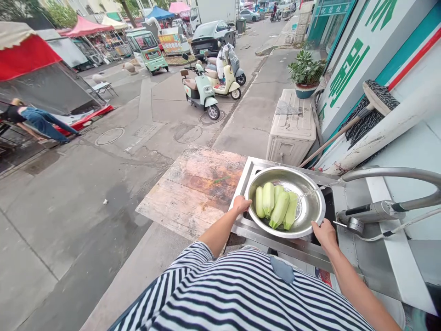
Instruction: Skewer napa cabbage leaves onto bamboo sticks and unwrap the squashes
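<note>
A round stainless steel basin (313, 216) rests over the metal sink (246, 172), with several pale green zucchini (279, 209) lying together in its left half. Water runs from the curved faucet (389, 172) into the basin's right side. My left hand (241, 204) is closed on the basin's left rim. On the lower right rim, my right hand (324, 233) grips the edge, fingers partly hidden behind it. The faucet's lever (354, 225) is just right of my right hand.
A worn wooden board (193, 193) adjoins the sink on the left, with a thin green stem on it. Beyond stand a white box (292, 126) bearing a potted plant (306, 71), and parked scooters (201, 89). A person (41, 122) bends over at far left.
</note>
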`<state>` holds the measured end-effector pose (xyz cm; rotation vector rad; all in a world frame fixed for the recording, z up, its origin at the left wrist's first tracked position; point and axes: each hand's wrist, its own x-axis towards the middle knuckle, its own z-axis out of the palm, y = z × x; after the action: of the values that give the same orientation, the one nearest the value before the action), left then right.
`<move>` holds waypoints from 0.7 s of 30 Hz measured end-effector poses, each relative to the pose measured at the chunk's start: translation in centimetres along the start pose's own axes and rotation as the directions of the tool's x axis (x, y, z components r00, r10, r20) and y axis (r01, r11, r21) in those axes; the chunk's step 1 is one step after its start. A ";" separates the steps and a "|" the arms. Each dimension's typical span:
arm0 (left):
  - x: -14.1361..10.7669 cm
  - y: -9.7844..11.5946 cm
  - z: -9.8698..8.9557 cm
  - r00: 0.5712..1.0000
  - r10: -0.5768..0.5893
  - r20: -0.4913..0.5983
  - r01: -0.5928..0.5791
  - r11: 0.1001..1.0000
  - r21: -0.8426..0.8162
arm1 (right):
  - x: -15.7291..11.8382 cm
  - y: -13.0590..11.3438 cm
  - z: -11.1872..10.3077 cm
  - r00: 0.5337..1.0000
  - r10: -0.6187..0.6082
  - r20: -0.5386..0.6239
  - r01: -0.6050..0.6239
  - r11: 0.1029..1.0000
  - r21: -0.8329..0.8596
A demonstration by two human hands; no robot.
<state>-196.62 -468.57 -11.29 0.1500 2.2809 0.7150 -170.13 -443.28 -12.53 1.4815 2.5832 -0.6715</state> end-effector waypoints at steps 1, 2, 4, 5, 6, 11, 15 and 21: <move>0.1 0.1 -0.4 1.000 -0.008 0.018 0.008 1.000 0.020 | -0.6 -0.5 -0.5 1.000 -0.006 -0.016 0.006 1.000 0.017; 0.2 0.3 -0.7 0.999 -0.019 0.043 0.017 0.999 0.044 | -1.2 -1.0 -1.1 0.999 -0.011 -0.048 0.013 1.000 0.028; 0.4 0.6 -1.5 0.995 -0.041 0.092 0.031 0.994 0.102 | -2.5 -2.4 -2.1 0.990 -0.040 -0.139 0.046 0.998 0.036; 0.4 0.7 -1.7 0.993 -0.047 0.110 0.032 0.990 0.134 | -3.0 -3.3 -2.4 0.983 -0.072 -0.168 0.079 0.996 0.038; 0.3 0.9 -1.9 0.992 -0.047 0.118 0.027 0.985 0.168 | -3.3 -4.4 -2.5 0.979 -0.111 -0.170 0.119 0.992 0.041; -0.7 1.3 -2.1 0.999 0.009 0.054 -0.025 0.955 0.297 | -2.4 -10.6 -0.2 0.983 -0.154 0.104 0.148 0.987 0.065; -2.0 2.7 -2.3 0.995 0.091 -0.040 -0.075 0.950 0.302 | -1.5 -14.2 1.8 0.985 -0.069 0.156 0.066 0.998 0.023; -3.3 7.2 -0.6 0.952 0.304 -0.043 -0.291 0.938 0.187 | -0.9 -15.2 2.6 0.976 -0.068 0.205 0.046 0.993 0.111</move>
<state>-195.36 -463.81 -5.08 0.5742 2.4172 0.6736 -182.78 -451.71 -9.56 1.2894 2.4722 -0.9310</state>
